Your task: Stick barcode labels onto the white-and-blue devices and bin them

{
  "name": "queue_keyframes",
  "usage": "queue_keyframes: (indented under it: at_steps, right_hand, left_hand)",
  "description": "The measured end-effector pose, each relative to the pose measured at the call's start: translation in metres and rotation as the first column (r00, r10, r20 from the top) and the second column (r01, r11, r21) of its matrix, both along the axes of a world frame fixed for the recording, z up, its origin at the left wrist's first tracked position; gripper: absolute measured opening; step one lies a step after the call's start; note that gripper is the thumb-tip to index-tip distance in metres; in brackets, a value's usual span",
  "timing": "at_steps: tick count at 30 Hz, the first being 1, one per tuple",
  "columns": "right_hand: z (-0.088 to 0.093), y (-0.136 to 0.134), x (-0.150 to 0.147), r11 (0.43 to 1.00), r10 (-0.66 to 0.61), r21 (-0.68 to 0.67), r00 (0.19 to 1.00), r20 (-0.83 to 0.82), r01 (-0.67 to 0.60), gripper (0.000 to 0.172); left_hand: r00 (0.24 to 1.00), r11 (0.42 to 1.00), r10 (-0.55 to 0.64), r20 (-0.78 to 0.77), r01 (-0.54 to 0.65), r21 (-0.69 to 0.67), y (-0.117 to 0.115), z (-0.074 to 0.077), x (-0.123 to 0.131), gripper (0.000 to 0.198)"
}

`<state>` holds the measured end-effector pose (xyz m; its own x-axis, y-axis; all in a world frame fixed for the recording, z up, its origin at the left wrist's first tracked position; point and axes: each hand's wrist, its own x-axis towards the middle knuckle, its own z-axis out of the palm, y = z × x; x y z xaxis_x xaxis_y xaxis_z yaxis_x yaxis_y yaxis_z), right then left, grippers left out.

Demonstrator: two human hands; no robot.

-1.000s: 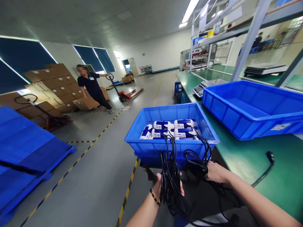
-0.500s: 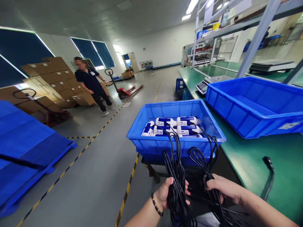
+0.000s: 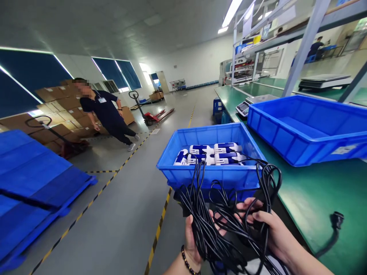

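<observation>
My left hand (image 3: 192,240), with a beaded bracelet at the wrist, is wrapped round a thick bundle of black cables (image 3: 208,229). Close beside it, my right hand (image 3: 269,225) grips looped black cables (image 3: 265,187), its fingers partly hidden by the strands. The cables run up over the front rim of a blue plastic bin (image 3: 172,175). Inside lie several white-and-blue cylindrical items (image 3: 227,157), whose exact kind I cannot make out. Some cables lead to them.
Right of the hands, a green workbench (image 3: 309,191) carries a second blue bin (image 3: 301,147), a black cable connector (image 3: 336,219) and a scale (image 3: 243,108). A person (image 3: 101,110) walks at left, near a red pallet jack (image 3: 150,117). A blue-covered load (image 3: 37,179) stands far left.
My right hand has risen and come nearer my left, lifting its cable loops. The left bundle has tilted and spread leftward. The person at left has walked closer.
</observation>
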<state>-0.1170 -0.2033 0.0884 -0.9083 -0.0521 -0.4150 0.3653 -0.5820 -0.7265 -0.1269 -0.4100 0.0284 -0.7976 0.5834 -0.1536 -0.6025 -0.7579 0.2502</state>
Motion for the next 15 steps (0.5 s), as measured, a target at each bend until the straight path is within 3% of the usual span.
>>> queue_keyframes:
  at_steps: [3,6,8,10,12,13,15]
  right_hand:
    - [0.001,-0.002,-0.002,0.996,0.087,0.003,0.994,-0.062,-0.087,0.054]
    - [0.002,0.000,-0.006,0.961,0.277,0.057,0.951,-0.139,-0.272,0.049]
    - [0.005,0.005,-0.009,0.923,0.351,0.216,0.928,-0.128,-0.319,0.041]
    - [0.010,0.010,-0.012,0.834,0.340,0.480,0.938,-0.060,-0.272,0.034]
    - [0.016,0.012,-0.012,0.702,0.315,0.675,0.949,-0.006,-0.228,0.035]
    - [0.019,0.012,-0.011,0.667,0.329,0.712,0.944,-0.021,-0.217,0.040]
    - [0.028,0.007,-0.008,0.666,0.389,0.720,0.914,-0.115,-0.193,0.059]
  left_hand:
    - [0.988,0.999,0.044,-0.145,-0.040,0.030,0.007,0.012,-0.006,0.057]
    - [0.974,0.998,0.044,-0.221,-0.053,-0.037,0.013,0.020,-0.012,0.056]
    - [0.974,0.994,0.014,-0.226,-0.037,-0.099,0.015,0.023,-0.016,0.053]
    - [0.979,0.989,0.012,-0.204,-0.042,-0.144,0.014,0.026,-0.018,0.048]
    - [0.985,0.988,0.018,-0.174,-0.045,-0.150,0.013,0.032,-0.021,0.043]
    - [0.985,0.988,0.015,-0.169,-0.041,-0.148,0.014,0.035,-0.023,0.042]
    - [0.982,0.988,-0.005,-0.191,-0.024,-0.151,0.017,0.043,-0.025,0.048]
